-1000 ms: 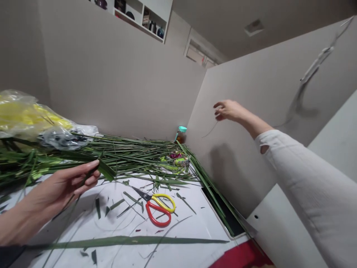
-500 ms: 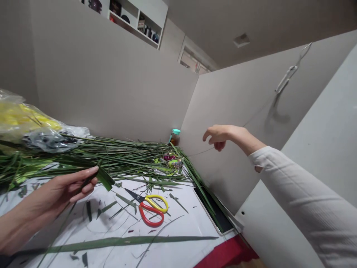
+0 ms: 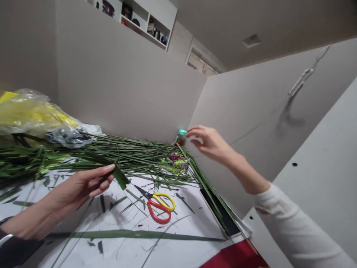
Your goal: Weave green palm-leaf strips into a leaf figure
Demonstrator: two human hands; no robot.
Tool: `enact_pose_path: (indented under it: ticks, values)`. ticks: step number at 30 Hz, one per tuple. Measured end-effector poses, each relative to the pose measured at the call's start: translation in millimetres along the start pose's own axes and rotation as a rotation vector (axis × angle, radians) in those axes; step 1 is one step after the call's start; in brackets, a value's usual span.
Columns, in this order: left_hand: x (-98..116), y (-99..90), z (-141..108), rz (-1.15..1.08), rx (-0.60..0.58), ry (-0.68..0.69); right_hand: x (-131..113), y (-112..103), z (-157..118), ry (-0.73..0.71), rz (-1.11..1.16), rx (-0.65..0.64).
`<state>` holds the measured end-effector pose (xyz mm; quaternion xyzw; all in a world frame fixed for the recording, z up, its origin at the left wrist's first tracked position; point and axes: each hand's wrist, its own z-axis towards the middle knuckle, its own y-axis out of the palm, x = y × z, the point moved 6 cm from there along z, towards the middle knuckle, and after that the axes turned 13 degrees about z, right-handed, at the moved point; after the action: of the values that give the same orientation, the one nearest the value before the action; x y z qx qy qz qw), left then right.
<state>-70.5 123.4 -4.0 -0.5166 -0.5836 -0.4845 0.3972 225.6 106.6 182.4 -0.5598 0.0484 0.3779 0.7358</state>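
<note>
My left hand (image 3: 92,180) pinches a folded green leaf piece (image 3: 121,178) between thumb and fingers, above the white table surface (image 3: 178,249). To the right, my right hand (image 3: 208,143) is raised in the air with its fingers apart and curved, near a jar with a turquoise lid (image 3: 182,132). Scissors with red and yellow handles (image 3: 160,206) lie just right of the held leaf. A long green leaf (image 3: 119,233) stretches across the front of the table, with small leaf scraps scattered around.
A large pile of long leaves (image 3: 134,150) runs along the back wall. Yellow items in clear plastic (image 3: 36,113) sit at the left. A dark tray (image 3: 220,214) with leaves across it lies at the right, beside red cloth (image 3: 237,256).
The view has shifted, so things sit further right. My right hand has moved left toward the jar, its fingers spreading more. My left hand still holds the leaf piece.
</note>
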Motion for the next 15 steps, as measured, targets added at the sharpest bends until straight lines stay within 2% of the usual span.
enact_pose_path:
  ticks: [4,7,11,15]
  values:
    - [0.0,9.4,-4.5,0.122,-0.149,0.073,-11.8,80.8,-25.3,-0.124,0.230,-0.044]
    - [0.5,18.7,-11.5,0.219,-0.217,0.117,-24.0,123.9,-40.6,-0.154,0.435,-0.064]
    - [-0.4,35.3,-24.0,0.309,-0.289,0.166,-32.0,149.9,-47.5,-0.160,0.650,-0.065]
    - [-8.3,43.7,-31.9,0.362,-0.316,0.127,-22.4,162.4,-50.9,-0.198,0.737,-0.020]
